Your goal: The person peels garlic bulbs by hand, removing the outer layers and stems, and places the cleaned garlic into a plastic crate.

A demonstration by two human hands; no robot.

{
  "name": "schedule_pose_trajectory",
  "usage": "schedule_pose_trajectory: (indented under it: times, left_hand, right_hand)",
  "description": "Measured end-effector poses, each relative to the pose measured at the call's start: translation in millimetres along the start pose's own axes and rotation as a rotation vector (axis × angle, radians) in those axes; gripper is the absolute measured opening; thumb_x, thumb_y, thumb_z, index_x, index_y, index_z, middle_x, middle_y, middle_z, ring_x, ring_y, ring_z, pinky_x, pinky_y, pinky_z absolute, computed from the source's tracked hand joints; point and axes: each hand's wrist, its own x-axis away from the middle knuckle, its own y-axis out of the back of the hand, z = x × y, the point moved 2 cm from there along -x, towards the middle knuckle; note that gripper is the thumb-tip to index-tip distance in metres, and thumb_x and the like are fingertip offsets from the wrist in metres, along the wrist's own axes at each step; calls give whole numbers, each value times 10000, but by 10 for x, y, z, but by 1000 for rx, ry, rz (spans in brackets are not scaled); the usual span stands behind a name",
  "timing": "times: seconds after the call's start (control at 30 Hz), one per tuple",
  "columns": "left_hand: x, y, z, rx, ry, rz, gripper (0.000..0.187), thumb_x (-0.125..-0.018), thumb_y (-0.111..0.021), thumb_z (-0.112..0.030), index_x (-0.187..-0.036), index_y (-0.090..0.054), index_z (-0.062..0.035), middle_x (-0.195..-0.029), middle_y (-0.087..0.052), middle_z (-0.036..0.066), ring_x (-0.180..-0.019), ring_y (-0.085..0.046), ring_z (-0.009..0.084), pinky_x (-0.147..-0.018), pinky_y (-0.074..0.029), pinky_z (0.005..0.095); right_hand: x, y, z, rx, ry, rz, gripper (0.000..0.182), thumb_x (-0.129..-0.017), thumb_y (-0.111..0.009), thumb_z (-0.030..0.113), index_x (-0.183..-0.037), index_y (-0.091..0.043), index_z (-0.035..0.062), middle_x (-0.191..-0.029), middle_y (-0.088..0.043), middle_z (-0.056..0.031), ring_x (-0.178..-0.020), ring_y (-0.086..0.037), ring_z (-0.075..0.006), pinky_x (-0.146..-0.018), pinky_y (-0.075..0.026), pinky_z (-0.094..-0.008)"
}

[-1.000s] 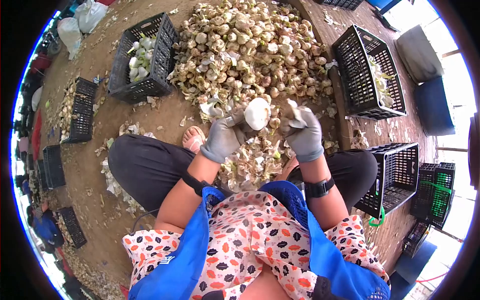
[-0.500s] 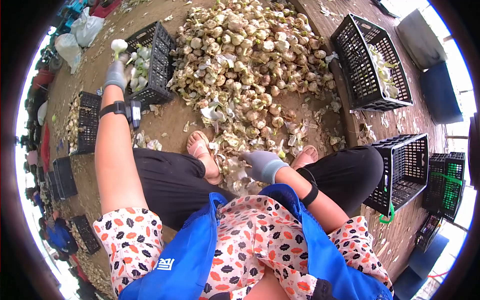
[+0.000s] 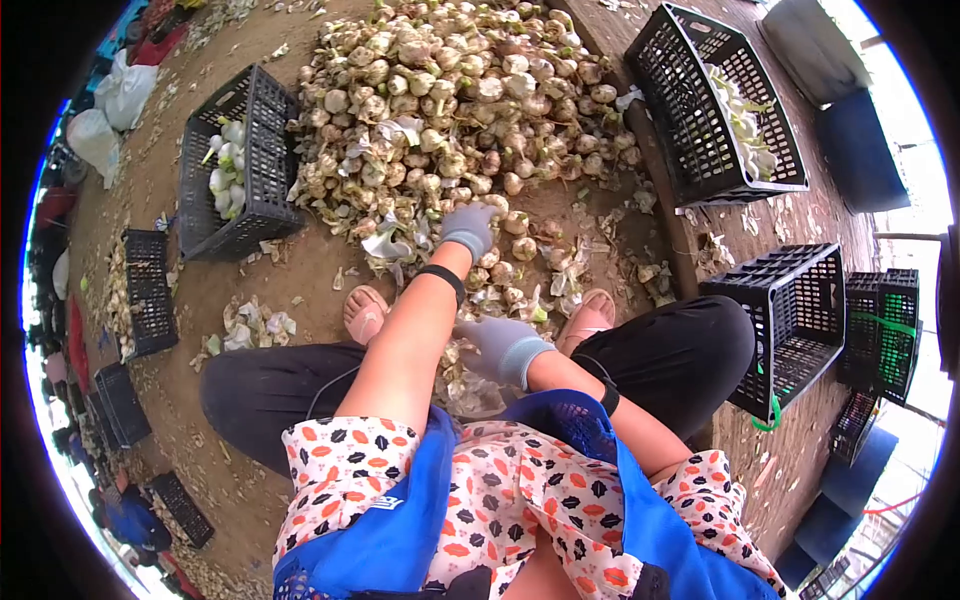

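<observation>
My left hand (image 3: 468, 228), in a grey glove, is at the near edge of a heap of unpeeled garlic (image 3: 440, 110). Its fingers are curled against a garlic bulb (image 3: 494, 203). Closer to my body, my right hand (image 3: 498, 348), also gloved, is closed above loose garlic skins (image 3: 465, 388) between my feet. What it holds, if anything, is hidden under the fingers. To the left of the heap, a black crate (image 3: 272, 150) contains white, cleaned garlic bulbs (image 3: 228, 170).
Another black crate (image 3: 690, 150) at the upper right contains pale peelings or stalks (image 3: 740, 120). An open crate (image 3: 810, 345) stands by my right knee. A wooden beam (image 3: 660, 190) runs along the heap's right side. White sacks (image 3: 125, 90) lie at the upper left.
My left hand has gone from above the left crate, where it held a white garlic bulb, to the heap's near edge. That bulb has left the hand. My right hand stays low between the feet.
</observation>
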Motion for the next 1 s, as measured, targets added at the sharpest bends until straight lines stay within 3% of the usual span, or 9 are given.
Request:
schedule_pose_trajectory:
  times: [0.13, 0.2, 0.27, 0.33, 0.4, 0.47, 0.6, 0.7, 1.0]
  left_hand:
    - [-214, -134, 376, 551, 208, -71, 407, -805, -626, -139, -1209, -600, -177, -1019, -644, 182, -881, -623, 223, -736, -493, 352]
    - [-164, -5, 559, 906, 351, -221, 424, -815, -651, -180, -1229, -581, -115, -1012, -647, 184, -812, -613, 181, -724, -494, 316]
    - [334, 582, 471, 991, 164, -173, 457, -855, -629, -169, -1290, -511, -91, -1066, -636, 158, -741, -613, 146, -703, -520, 247]
    - [833, 1074, 284, 913, -199, -122, 328, -896, -531, -52, -1224, -537, -55, -1074, -636, 86, -992, -580, 125, -885, -470, 270]
    - [1165, 1312, 91, 1344, -382, 57, 287, -904, -531, -65, -1190, -547, -54, -1070, -630, 63, -973, -583, 120, -893, -465, 281]
    - [1329, 1280, 22, 1518, -399, 63, 245, -906, -546, -90, -1148, -558, -49, -1076, -622, 47, -1004, -574, 128, -918, -448, 287]
    - [1648, 1222, -120, 1784, -156, -98, 312, -956, -511, -274, -1174, -566, -58, -1094, -625, 44, -969, -591, 109, -860, -484, 260]
    - [1825, 1225, -198, 1525, -213, -248, 393, -947, -515, -358, -1171, -572, -40, -1086, -613, 44, -947, -580, 105, -816, -481, 248]
    - [2170, 1157, -277, 1608, -396, -362, 522, -974, -444, -126, -1438, -236, -12, -1242, -547, 97, -1089, -525, 110, -910, -438, 238]
  right_hand:
    - [23, 106, -49, -46, -38, 14, 397, -818, -525, 289, -1178, -555, 123, -1017, -642, -188, -939, -618, -355, -827, -482, -440]
    - [-11, 163, -189, -135, -52, -308, 429, -825, -541, 317, -1212, -544, 132, -1027, -638, -186, -925, -619, -353, -816, -488, -424]
    - [81, 365, -197, -475, -89, -573, 552, -846, -558, 375, -1329, -439, 136, -1092, -618, -202, -921, -625, -359, -838, -489, -414]
    - [-92, 327, -371, -881, -54, -790, 698, -869, -553, 444, -1425, -266, 133, -1181, -572, -219, -909, -634, -331, -815, -511, -397]
    - [66, 527, -182, -1661, -7, -533, 812, -850, -605, 484, -1419, -188, 81, -1210, -530, -184, -911, -632, -237, -739, -539, -321]
    - [89, 550, -142, -1788, 212, -399, 736, -820, -687, 395, -1343, -298, 54, -1200, -516, -150, -899, -620, -207, -761, -537, -323]
    - [69, 530, -76, -1476, 304, -719, 627, -756, -772, 252, -1232, -414, 59, -1167, -511, -113, -913, -599, -193, -799, -523, -319]
    - [169, 528, 8, -483, 449, -1268, 628, -596, -805, 51, -1141, -496, 91, -1090, -529, -125, -981, -563, -291, -829, -485, -359]
    - [283, 455, 98, -91, 591, -1369, 608, -569, -778, 24, -1097, -497, 138, -1091, -521, -151, -975, -560, -353, -799, -494, -394]
